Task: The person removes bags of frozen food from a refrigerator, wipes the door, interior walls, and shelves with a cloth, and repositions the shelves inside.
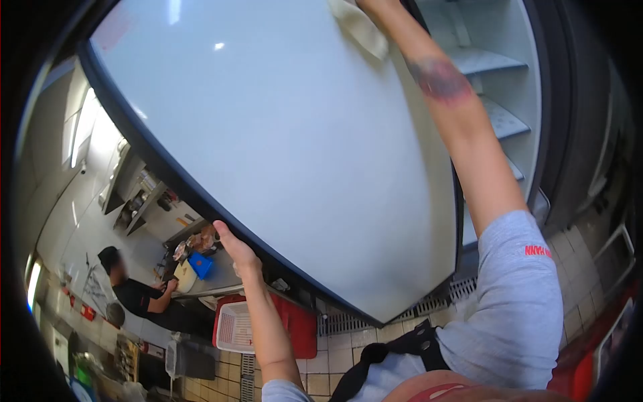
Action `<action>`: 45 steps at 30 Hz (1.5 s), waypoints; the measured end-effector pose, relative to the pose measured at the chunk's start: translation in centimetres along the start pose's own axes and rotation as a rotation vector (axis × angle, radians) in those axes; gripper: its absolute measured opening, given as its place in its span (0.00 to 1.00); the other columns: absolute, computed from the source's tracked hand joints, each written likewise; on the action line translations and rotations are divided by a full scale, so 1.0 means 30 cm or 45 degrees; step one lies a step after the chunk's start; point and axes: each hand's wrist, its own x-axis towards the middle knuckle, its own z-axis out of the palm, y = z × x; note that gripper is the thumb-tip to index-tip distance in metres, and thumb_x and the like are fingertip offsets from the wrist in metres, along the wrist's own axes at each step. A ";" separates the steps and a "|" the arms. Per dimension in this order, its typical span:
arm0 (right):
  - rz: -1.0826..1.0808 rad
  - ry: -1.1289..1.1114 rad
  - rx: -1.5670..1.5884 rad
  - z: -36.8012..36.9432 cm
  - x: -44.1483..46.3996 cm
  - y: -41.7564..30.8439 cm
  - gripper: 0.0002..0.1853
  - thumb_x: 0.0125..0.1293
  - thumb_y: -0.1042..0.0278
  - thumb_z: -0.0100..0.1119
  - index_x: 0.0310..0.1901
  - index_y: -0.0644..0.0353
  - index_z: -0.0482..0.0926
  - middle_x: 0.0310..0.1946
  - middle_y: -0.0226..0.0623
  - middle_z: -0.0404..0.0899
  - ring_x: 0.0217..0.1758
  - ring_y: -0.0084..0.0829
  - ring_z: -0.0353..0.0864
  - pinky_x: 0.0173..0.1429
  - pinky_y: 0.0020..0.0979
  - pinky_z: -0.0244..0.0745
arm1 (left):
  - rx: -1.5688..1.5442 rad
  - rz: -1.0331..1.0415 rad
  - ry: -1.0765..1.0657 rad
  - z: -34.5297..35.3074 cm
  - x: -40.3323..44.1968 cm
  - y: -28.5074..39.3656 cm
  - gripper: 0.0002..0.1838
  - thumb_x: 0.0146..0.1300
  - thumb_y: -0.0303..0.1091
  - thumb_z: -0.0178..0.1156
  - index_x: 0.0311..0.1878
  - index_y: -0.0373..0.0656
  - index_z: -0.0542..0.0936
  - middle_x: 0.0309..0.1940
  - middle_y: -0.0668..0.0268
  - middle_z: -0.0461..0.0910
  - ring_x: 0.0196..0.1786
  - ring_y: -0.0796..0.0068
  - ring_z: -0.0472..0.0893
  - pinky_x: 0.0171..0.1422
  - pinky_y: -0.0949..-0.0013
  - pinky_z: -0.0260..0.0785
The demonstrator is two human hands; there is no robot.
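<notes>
A large white door panel with a dark edge fills the upper middle of the view, standing open beside a cabinet with shelves. My left hand grips the dark lower-left edge of the panel, its thumb on the near side and the other fingers hidden. At the top of the view, my right hand is mostly cut off by the frame. Next to it, a pale cloth lies against the panel's white surface; how the fingers hold it is hidden.
White shelves are inside the cabinet at right. A person in dark clothes works at a counter at lower left, near a blue container. A white basket and red bins stand on the tiled floor, with drain grates.
</notes>
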 end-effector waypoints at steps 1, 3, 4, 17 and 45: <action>0.046 -0.248 0.042 -0.099 -0.121 0.050 0.33 0.66 0.54 0.49 0.65 0.71 0.63 0.65 0.58 0.62 0.71 0.51 0.58 0.73 0.43 0.55 | 0.007 0.002 -0.014 0.007 -0.009 0.001 0.37 0.72 0.61 0.39 0.61 0.30 0.68 0.58 0.58 0.73 0.57 0.67 0.73 0.63 0.66 0.63; 0.049 -0.248 -0.150 -0.386 -0.483 0.063 0.28 0.65 0.56 0.52 0.59 0.71 0.69 0.61 0.56 0.69 0.65 0.51 0.67 0.68 0.44 0.61 | 0.022 0.022 -0.041 0.002 -0.028 0.012 0.37 0.72 0.60 0.39 0.61 0.30 0.68 0.58 0.58 0.72 0.58 0.66 0.73 0.64 0.66 0.63; 0.240 -0.309 -0.165 -0.564 -0.672 0.040 0.33 0.64 0.57 0.55 0.61 0.77 0.64 0.62 0.58 0.67 0.68 0.51 0.64 0.71 0.44 0.58 | 0.035 0.018 -0.078 -0.007 -0.030 0.013 0.37 0.72 0.61 0.38 0.63 0.31 0.67 0.59 0.58 0.72 0.59 0.66 0.72 0.65 0.65 0.62; 0.844 -0.129 -0.852 -0.658 -1.180 -0.122 0.36 0.65 0.43 0.54 0.63 0.69 0.65 0.66 0.61 0.60 0.71 0.57 0.56 0.73 0.54 0.50 | 0.119 0.125 -0.166 -0.026 0.009 -0.021 0.40 0.71 0.63 0.39 0.60 0.27 0.69 0.57 0.56 0.74 0.56 0.64 0.75 0.62 0.65 0.65; 1.402 -0.055 -0.227 -0.874 -1.136 -0.465 0.33 0.60 0.70 0.55 0.67 0.68 0.59 0.68 0.53 0.58 0.71 0.49 0.56 0.73 0.47 0.50 | -0.102 -0.151 -0.501 -0.195 -0.026 -0.061 0.41 0.60 0.70 0.48 0.62 0.43 0.69 0.59 0.59 0.71 0.60 0.61 0.72 0.64 0.52 0.66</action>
